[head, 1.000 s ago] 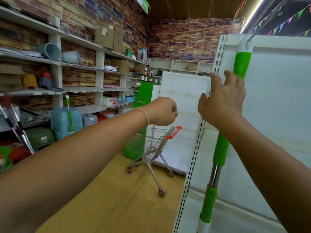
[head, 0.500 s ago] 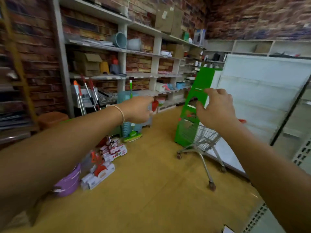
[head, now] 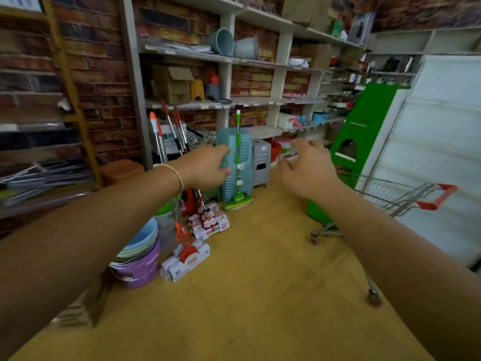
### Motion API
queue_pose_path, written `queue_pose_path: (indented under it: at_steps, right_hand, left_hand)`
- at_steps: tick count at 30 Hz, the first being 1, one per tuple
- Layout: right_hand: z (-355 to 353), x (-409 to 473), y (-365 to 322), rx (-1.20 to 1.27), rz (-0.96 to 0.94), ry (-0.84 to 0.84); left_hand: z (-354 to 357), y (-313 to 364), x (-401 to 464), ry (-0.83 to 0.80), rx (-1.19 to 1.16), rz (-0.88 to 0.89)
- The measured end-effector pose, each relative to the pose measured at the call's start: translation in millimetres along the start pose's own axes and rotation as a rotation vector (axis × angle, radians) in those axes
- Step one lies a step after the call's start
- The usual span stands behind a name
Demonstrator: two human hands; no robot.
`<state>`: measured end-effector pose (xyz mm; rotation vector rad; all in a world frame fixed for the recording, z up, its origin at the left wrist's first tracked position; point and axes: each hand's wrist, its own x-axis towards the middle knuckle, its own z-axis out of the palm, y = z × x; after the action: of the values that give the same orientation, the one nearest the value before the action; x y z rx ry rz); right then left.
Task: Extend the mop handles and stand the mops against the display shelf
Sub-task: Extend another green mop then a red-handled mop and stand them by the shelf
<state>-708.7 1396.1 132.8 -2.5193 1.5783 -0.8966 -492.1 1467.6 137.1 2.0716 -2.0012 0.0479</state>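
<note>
**Reaching toward the mops, both hands empty**

Stretching out over the tan floor (head: 260,295), both bare arms point at the wall shelving (head: 226,74) at 12 o'clock. The left hand (head: 205,169), a thin bracelet (head: 174,173) on its wrist, has its grip loosely curled and holds nothing; its fingers overlap, from here, the stack of pale blue stools (head: 229,142), though whether they touch it I cannot tell. The right hand (head: 309,169) has its grip spread wide, fingers splayed, also empty.

Between the two hands stands the green mop (head: 238,152), upright against the blue stools, its head flat on the floor at the foot of the shelving. At 11 o'clock, the red-handled mops (head: 171,134) lean tilted against the shelf upright, their packaged heads (head: 192,256) lying on the floor at about 10 o'clock beside a stack of purple and blue buckets (head: 138,261).

A grey stool (head: 261,162) sits just beside the blue stack. At 2 o'clock a green stand (head: 369,121) rises next to the white display shelf (head: 442,139), and a wire shopping cart (head: 406,196) with red handle stands in front of that shelf, behind the right forearm. The edges of the view are blurred.
</note>
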Motion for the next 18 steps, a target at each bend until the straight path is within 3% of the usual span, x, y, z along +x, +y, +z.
queue_pose_path:
  at_steps: [18]
  right_hand:
    - [129, 254, 85, 0.083, -0.004, -0.140]
  left_hand:
    - [58, -73, 273, -0.088, -0.048, -0.093]
